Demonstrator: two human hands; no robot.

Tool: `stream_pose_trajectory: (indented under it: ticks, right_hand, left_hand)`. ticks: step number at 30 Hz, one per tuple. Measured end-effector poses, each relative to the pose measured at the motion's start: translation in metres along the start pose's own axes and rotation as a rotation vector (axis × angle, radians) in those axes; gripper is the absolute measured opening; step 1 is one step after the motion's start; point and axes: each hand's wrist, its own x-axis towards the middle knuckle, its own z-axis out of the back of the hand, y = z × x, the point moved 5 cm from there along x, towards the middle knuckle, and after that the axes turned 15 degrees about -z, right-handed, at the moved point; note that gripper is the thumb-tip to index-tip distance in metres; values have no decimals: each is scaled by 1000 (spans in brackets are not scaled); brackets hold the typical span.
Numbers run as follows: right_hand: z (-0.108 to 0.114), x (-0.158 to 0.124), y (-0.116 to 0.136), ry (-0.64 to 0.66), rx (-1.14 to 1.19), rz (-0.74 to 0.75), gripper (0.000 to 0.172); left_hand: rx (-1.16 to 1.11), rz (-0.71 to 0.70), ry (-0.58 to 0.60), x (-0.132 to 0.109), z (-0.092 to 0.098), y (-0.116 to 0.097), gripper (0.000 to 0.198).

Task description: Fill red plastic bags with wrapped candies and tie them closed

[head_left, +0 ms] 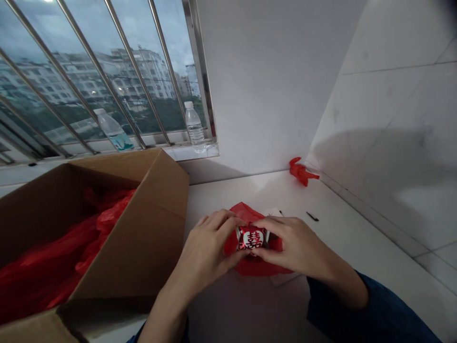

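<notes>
Between my two hands is a small red packet (252, 238) with white lettering and crimped ends, like a wrapped snack. My left hand (213, 243) grips its left side between thumb and fingers. On the other side, the thumb and fingertips of my right hand (291, 243) pinch the packet's right part. Under the packet and both hands a thin red plastic bag (246, 212) lies spread on the white table. Part of a white paper (274, 212) shows behind my right hand; the hand covers the rest of it.
At left stands an open cardboard box (143, 238) holding red plastic bags (67, 252). Two clear bottles, one labelled (113, 131) and one plain (194, 126), stand by the barred window. A crumpled red bag (302, 172) and a small black object (312, 216) lie on the table (342, 252).
</notes>
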Motion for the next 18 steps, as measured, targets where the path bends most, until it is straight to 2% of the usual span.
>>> stream_pose_trajectory:
  ticks: [4,6,9,13,18]
  right_hand:
    - [-23,1,-25,166,-227,-147,17]
    - [-35,4,-36,214,-328,-225,13]
    - [-39,11,-36,165,-369,-272,22]
    - [-17,12,-28,24,-331,-244,39]
    - [19,-11,-53,-164,-451,-208,32]
  left_hand:
    - [-44,171,49,-7,-10,17,62]
    - [-36,240,70,-11,-12,22,56]
    - [-23,238,121,-11,-12,21,34]
    - [-15,178,129,-6,-13,14,26]
    - [35,195,155,-6,-21,12,27]
